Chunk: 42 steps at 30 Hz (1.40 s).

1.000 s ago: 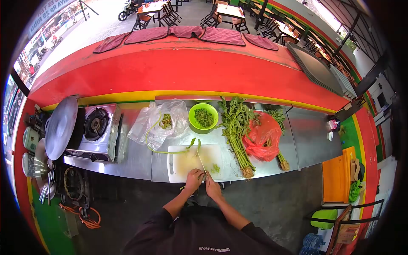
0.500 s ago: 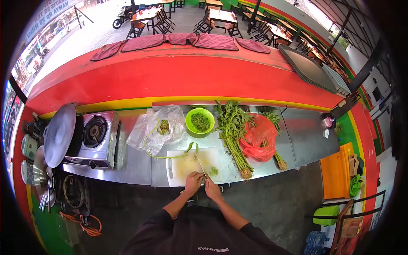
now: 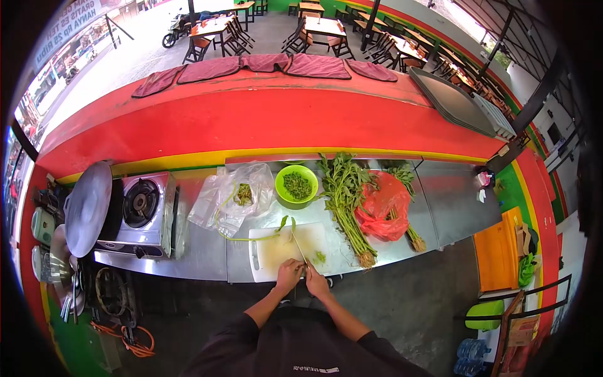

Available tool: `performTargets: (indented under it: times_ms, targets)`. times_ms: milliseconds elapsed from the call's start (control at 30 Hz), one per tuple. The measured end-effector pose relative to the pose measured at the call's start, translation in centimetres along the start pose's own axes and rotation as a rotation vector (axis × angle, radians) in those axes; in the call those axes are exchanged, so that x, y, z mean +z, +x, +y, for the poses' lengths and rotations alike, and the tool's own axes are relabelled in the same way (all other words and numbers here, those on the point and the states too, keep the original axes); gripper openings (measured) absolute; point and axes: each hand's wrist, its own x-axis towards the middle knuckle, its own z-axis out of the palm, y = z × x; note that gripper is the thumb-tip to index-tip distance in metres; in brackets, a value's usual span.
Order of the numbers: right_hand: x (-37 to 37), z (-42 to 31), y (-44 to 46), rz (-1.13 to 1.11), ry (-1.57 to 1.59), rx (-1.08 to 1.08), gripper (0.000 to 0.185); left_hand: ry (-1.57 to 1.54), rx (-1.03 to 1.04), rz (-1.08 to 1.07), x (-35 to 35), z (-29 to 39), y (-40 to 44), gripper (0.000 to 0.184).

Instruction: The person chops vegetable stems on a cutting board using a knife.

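In my right hand point(image 3: 317, 284) is a knife point(image 3: 299, 247), its blade pointing away from me over the white cutting board point(image 3: 256, 251). My left hand point(image 3: 289, 274) is close beside it at the board's near edge, fingers pinched together; what they hold is too small to make out. Small chopped green bits point(image 3: 320, 257) lie right of the blade. A long green stem point(image 3: 254, 239) with leaves near the knife tip curves across the board's far left corner toward a clear plastic bag point(image 3: 217, 191). Beyond the board stands a green bowl point(image 3: 291, 202) of chopped greens point(image 3: 296, 185).
Bunches of leafy greens point(image 3: 345, 207) with roots lie right of the board, beside a red plastic bag point(image 3: 383, 210). To the left are a gas stove point(image 3: 141, 210) and a large round metal lid or pan point(image 3: 88, 207). A red wall point(image 3: 270, 119) bounds the counter's far side.
The view has shifted slightly, so the counter appears a little lower. Both hands keep nearly the same pose at the board's near edge, with the knife still in the right.
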Motion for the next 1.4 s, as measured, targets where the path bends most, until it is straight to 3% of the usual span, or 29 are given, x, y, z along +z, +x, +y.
performTargets:
  times_ms: [800, 1300, 1400]
  targets:
    - [0.6, 0.7, 0.2, 0.035, 0.022, -0.031, 0.050, -0.007, -0.031, -0.004, 0.0, 0.1, -0.1, 0.016]
    - [0.3, 0.0, 0.0, 0.105, 0.189, 0.000, 0.048, 0.032, 0.045, -0.046, -0.4, -0.1, -0.1, 0.015]
    - [0.0, -0.5, 0.6, 0.008, 0.156, 0.065, 0.047, 0.070, 0.130, -0.036, -1.1, -0.7, 1.1, 0.015]
